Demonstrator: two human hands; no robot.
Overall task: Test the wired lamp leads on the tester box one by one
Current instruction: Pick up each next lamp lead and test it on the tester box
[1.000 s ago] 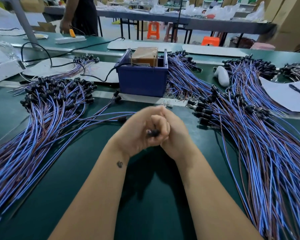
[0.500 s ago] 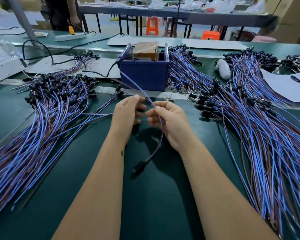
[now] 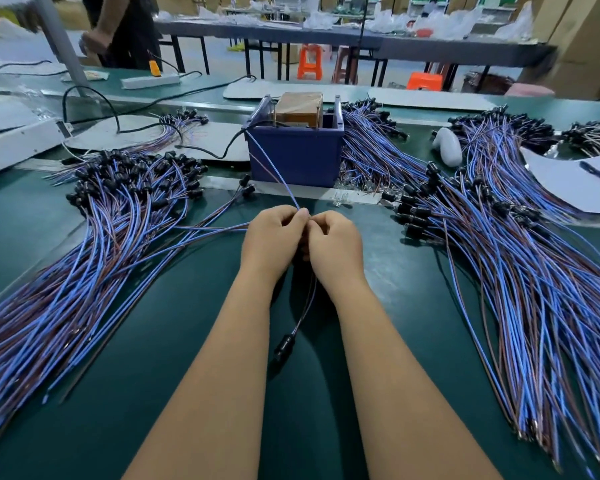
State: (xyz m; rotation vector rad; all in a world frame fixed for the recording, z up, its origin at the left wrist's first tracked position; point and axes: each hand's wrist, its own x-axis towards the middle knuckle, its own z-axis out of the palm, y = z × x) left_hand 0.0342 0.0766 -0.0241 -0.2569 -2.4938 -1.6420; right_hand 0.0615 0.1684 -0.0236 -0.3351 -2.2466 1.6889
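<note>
Lamp lead in hand: one blue-and-brown wired lamp lead (image 3: pixel 307 299) sits at the centre of the view; its black lamp holder (image 3: pixel 284 346) hangs at 6 o'clock from the hands, between the forearms and just above the green worktop (image 3: pixel 174 341), while its free wire ends run up toward 12 o'clock to the tester box.
Tester box: a blue bin (image 3: pixel 297 152) at 12 o'clock from the hands, with a brown unit (image 3: pixel 300 103) inside it; I cannot tell whether the wire ends touch any contact there.
Progress: I judge the job to be mid-run, with this single lead under test.
Left heap: a large pile of leads (image 3: pixel 94 244) fans out at 9 o'clock.
Right heap: another large pile of leads (image 3: pixel 520 271) fans out at 3 o'clock; which heap is tested and which is waiting cannot be read from the view.
What is left: probably many leads, given the size of both heaps.
Left hand (image 3: pixel 272 242): knuckles up, fingers curled, thumb and forefinger pinching the blue wire where it rises toward the box.
Right hand (image 3: pixel 336 245): close against the left, fingers curled in on the same lead; the exact pinch is hidden behind the knuckles.
Arms: both forearms reach straight in from 6 o'clock, wrists nearly meeting.
Background: a second person stands at 11 o'clock near a white power strip (image 3: pixel 151 80).
</note>
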